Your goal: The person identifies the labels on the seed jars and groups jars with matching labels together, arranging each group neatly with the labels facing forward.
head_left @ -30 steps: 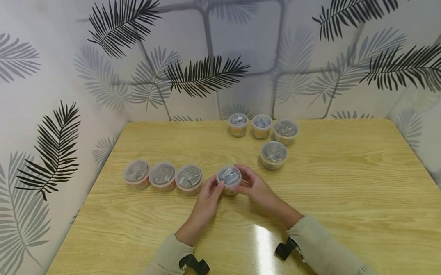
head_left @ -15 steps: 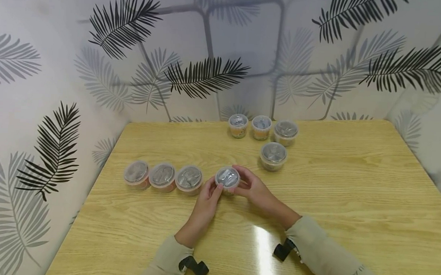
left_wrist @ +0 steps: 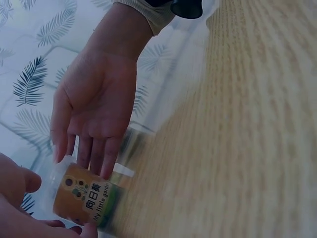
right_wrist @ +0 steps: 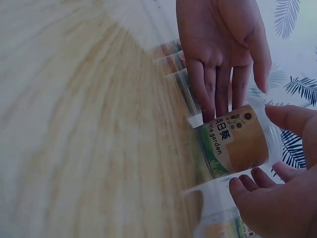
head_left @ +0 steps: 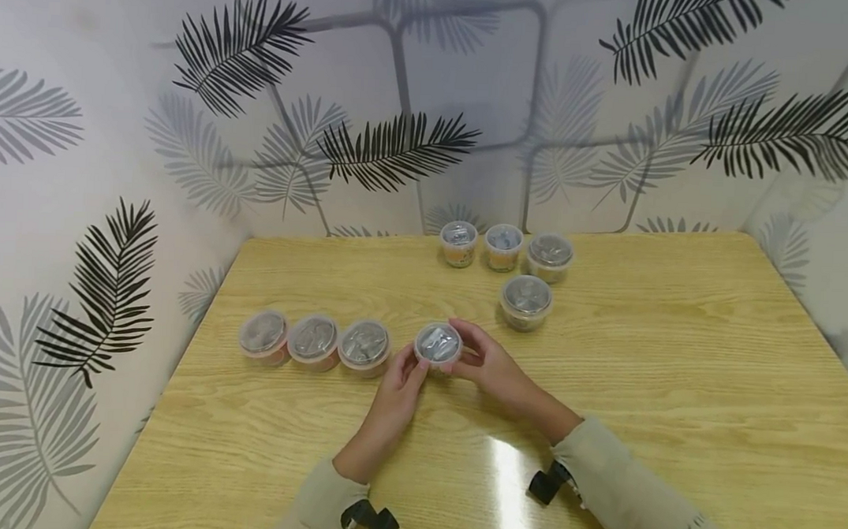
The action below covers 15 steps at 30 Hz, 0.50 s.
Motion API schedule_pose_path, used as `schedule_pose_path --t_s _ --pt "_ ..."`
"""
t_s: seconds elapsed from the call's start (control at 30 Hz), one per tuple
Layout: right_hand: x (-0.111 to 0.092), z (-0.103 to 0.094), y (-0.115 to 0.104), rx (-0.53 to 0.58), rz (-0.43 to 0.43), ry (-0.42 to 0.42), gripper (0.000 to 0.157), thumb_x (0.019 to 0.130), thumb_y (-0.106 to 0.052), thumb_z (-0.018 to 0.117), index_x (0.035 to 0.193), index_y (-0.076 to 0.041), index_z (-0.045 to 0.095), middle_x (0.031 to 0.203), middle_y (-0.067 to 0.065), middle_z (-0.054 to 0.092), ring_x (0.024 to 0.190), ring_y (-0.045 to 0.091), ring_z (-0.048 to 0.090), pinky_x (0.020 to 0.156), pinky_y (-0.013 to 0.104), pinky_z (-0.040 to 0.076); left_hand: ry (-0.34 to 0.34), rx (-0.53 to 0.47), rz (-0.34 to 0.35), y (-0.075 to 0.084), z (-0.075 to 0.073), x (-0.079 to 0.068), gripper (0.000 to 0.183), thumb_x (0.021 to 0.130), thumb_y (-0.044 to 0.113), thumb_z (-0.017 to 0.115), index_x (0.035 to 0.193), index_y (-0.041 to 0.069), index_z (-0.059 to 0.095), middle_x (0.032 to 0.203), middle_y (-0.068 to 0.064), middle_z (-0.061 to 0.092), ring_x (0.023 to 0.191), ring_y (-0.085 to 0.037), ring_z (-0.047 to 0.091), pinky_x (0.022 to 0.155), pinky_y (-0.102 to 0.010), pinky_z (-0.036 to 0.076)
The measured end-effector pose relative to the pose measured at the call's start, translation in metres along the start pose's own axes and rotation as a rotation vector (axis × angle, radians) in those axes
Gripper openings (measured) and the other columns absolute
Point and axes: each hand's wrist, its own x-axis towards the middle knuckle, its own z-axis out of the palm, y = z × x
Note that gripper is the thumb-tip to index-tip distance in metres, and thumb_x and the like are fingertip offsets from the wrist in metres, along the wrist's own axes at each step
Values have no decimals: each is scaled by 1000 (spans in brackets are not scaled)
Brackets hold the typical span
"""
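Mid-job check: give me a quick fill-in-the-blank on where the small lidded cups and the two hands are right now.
1. Both hands touch one cup, which stands to the ____ of the row of three cups.
2. The far group holds ____ cups.
3. The left hand touches the cup with ____ fingers.
4. The table is made of ____.

Missing words: right; four; straight; wood

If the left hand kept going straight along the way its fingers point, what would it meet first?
The small lidded cup: the left hand points its straight fingers up and right, and their tips already touch its side. The right hand holds the cup from the other side.
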Motion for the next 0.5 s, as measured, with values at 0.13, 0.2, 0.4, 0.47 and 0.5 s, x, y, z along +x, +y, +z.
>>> schedule_pose_path --t_s 0.13,0.2,0.4,0.47,0.5 --pt "-5 -4 -6 -77 -25 10 73 84 -8 70 143 -2 27 144 18 31 130 32 33 102 40 35 -54 109 -38 5 -4 -9 58 100 18 43 145 -5 13 149 -24 18 136 -35 20 108 -44 22" --pt "-7 -7 -11 -141 -57 20 71 85 -8 68 143 -1 27 145 18 30 133 31 29 106 43 29 -69 168 -58 0 -7 -12 61 100 20 45 145 -3 12 149 -23 16 136 -37 18 107 -47 23" --pt "-11 -19 -25 -226 -77 73 62 91 -9 59 143 -1 26 147 17 27 135 29 24 109 45 21 -135 400 -49 6 -12 -27 48 98 25 47 136 -3 37 137 -20 36 124 -35 38 98 -49 37" --pt "-12 -22 -31 -230 -41 101 60 93 -14 57 144 -4 26 147 13 27 136 27 23 109 44 21 -182 459 -34 14 -13 -32 43 99 27 47 131 0 44 131 -16 43 117 -30 45 94 -45 41" --pt "-12 -24 -34 -234 -26 115 60 94 -18 56 144 -5 26 147 12 27 136 27 23 109 44 21 -208 482 -16 19 -13 -34 40 99 28 47 129 1 47 128 -14 46 114 -27 47 92 -44 42"
